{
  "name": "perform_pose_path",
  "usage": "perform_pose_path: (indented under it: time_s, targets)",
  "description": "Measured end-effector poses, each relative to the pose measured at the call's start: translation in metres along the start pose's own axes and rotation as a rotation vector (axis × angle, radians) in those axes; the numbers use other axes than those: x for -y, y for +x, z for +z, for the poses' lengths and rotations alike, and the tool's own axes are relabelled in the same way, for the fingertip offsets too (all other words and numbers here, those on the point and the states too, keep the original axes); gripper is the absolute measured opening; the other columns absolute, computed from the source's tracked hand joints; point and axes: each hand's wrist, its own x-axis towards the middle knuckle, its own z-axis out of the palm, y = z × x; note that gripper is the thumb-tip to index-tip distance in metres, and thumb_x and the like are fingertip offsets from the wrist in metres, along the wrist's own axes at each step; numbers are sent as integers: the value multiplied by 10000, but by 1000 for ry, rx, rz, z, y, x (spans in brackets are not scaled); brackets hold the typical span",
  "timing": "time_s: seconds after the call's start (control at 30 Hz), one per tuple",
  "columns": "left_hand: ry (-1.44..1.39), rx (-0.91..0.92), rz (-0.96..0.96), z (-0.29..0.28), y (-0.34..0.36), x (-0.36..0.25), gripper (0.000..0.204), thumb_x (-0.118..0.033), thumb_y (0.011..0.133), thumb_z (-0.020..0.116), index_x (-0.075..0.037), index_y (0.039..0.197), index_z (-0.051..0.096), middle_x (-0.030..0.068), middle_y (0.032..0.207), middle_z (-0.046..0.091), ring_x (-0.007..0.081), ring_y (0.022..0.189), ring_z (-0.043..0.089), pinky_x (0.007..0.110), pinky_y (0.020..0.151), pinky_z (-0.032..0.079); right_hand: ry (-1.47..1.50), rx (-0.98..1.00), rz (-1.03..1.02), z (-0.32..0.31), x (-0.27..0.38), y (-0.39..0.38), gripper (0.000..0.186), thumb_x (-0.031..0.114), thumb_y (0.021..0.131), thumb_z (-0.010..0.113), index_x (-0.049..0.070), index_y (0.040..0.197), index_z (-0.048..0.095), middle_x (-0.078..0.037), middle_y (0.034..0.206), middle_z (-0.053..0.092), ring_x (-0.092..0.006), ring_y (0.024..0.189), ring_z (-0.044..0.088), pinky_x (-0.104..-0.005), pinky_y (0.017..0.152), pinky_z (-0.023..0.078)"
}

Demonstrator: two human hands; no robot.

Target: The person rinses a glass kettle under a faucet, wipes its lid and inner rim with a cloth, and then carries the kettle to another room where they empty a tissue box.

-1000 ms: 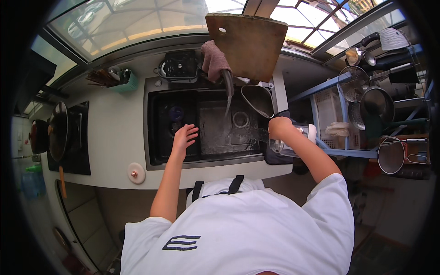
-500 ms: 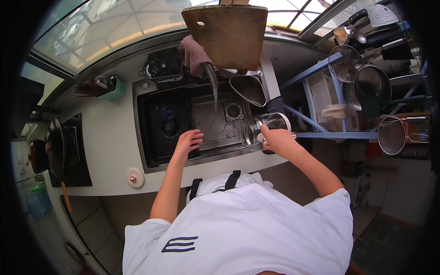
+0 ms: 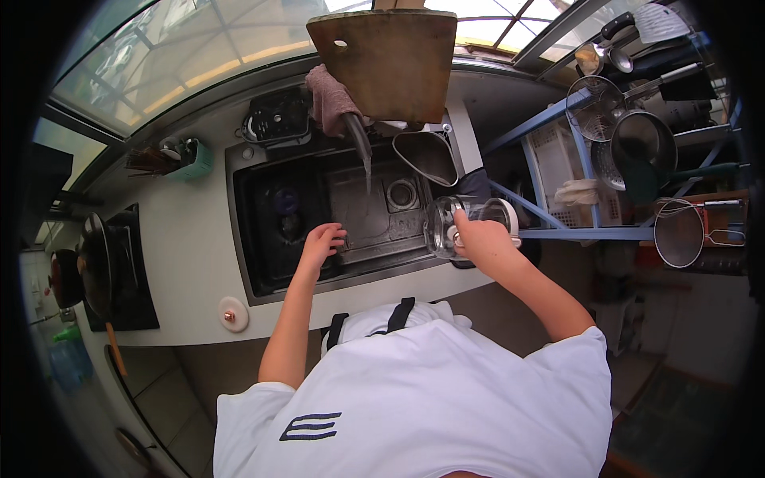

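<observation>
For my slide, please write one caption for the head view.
Right hand holds a transparent, white-trimmed cylindrical jug at the dark rectangular sink; left hand is empty.

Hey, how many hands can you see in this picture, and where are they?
2: the left hand, empty, over the front part of the sink, and the right hand, holding a clear jug. Both show.
</observation>
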Motion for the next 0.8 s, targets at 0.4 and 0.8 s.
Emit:
perform_pose_path:
  time_s: [0.4,0.8]
  targets:
    - [-64,46,-51,-7,-5,-3,391,-299,955,404,-44,1227,521,93,1134,619,184,999,594,330,852,464,103,-175,-623,53,26,35,263,167,731,648,61,872,452,-79,644,567,-239,593,600,-347,574,451]
    - [-85,-15,-67,-15,-8,-3,380,-298,939,424,-59,1209,542,79,1100,638,171,969,597,327,836,450,-7,-278,-619,57,24,83,287,204,735,668,81,895,464,-66,662,583,-235,623,620,-335,594,457]
